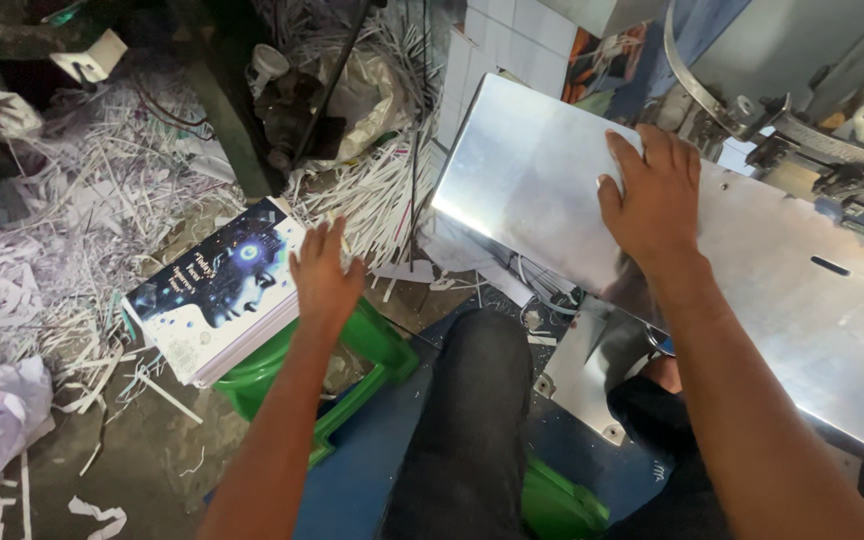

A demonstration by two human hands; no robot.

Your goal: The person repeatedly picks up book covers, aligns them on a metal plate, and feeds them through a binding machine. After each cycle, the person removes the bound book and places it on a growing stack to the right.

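My left hand (324, 275) reaches down with fingers spread to the right edge of a stack of printed booklets (217, 290) with a dark blue cover picture. The stack rests on a green plastic stool (362, 365). My right hand (654, 195) lies flat, palm down, on the shiny metal table (532, 170) of a machine, fingers apart and holding nothing. My dark trouser leg (472, 420) is between the two arms.
Heaps of white paper trimmings (82, 200) cover the floor at left and behind the stool. Machine parts and a curved metal band (802, 130) stand at the upper right. A white tiled wall (512, 40) and crumpled plastic bag (362, 95) are behind.
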